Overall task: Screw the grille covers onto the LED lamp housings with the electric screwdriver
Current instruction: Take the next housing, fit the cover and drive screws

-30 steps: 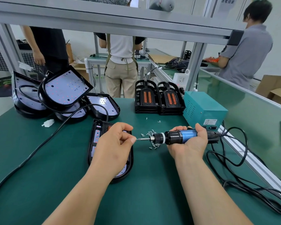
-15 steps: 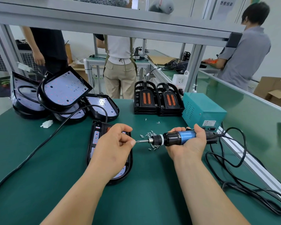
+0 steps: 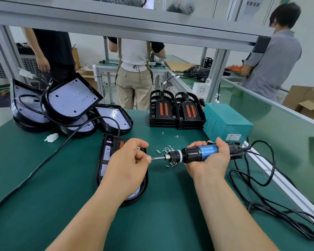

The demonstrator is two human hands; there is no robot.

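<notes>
The right hand (image 3: 211, 161) is gripping the electric screwdriver (image 3: 198, 154) level, the left hand (image 3: 127, 164) pinching its bit tip — seating a screw, I judge. The lamp housing (image 3: 106, 154) is lying under that hand on the desk (image 3: 43, 187), awaiting the bit tipped onto a hole.

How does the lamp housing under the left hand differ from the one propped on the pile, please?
The near housing lies flat on the mat; the propped housing leans tilted on others. The near housing carries a grille cover; the propped housing's LED board is bare. Both are black-rimmed.
</notes>
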